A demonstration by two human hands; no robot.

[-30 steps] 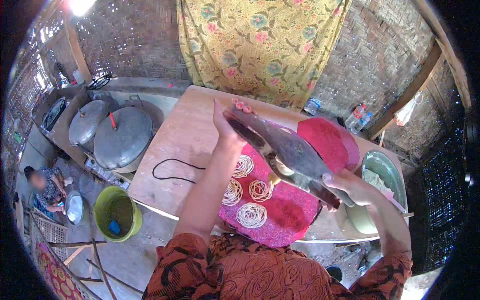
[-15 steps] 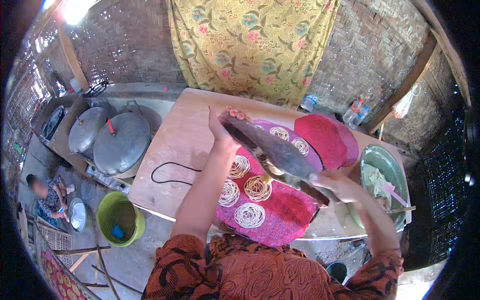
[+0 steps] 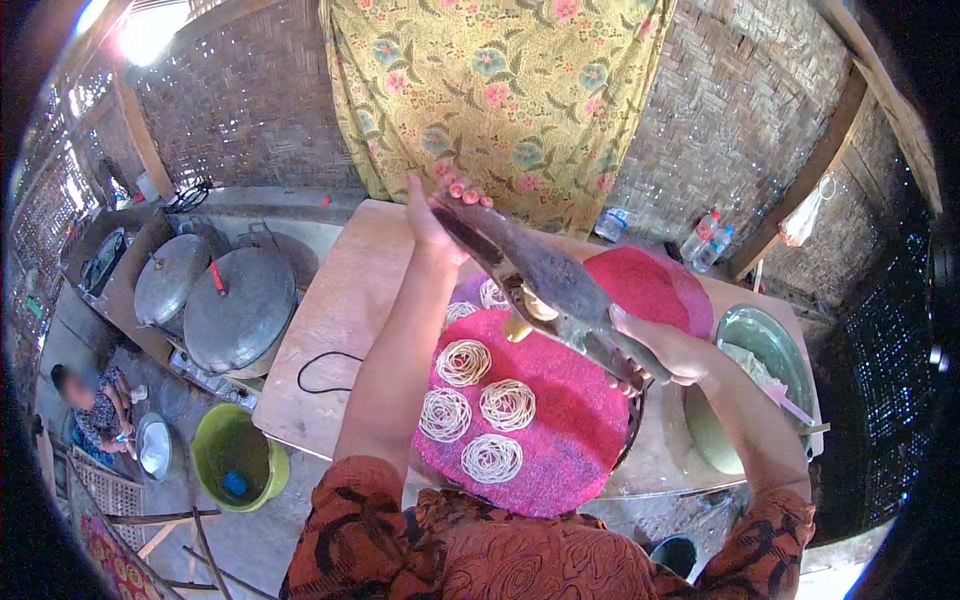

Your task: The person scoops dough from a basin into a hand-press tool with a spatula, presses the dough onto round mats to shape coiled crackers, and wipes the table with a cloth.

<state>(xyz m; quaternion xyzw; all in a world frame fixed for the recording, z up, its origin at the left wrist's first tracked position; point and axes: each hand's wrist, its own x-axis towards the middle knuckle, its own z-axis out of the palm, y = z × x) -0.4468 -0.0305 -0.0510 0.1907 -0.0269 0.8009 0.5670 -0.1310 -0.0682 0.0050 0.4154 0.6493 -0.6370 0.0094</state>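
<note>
A dark wooden two-armed dough press [image 3: 565, 285] is held at a slant above the table, with pale dough and a brass-coloured nozzle [image 3: 517, 328] at its middle. My left hand [image 3: 438, 222] is wrapped round its upper left end. My right hand [image 3: 665, 348] grips the lower right end, fingers curled under. Below lies a round pink mat [image 3: 580, 430] bearing several coiled nests of pale dough strands, including one coil [image 3: 507, 404] just under the nozzle. The nozzle is apart from that coil. A further mat with coils is partly hidden behind the press.
A wooden table [image 3: 325, 300] carries a black cord loop [image 3: 325, 372], red round mats [image 3: 650, 285] and a green basin [image 3: 760, 325] of dough. Bottles [image 3: 705, 240] stand behind. Left are lidded pots [image 3: 240, 310], a green tub [image 3: 240, 460] and a seated person [image 3: 95, 410].
The press has risen away from the coil beneath it, with both hands still on it. The view has tilted a little, so the table sits lower.
</note>
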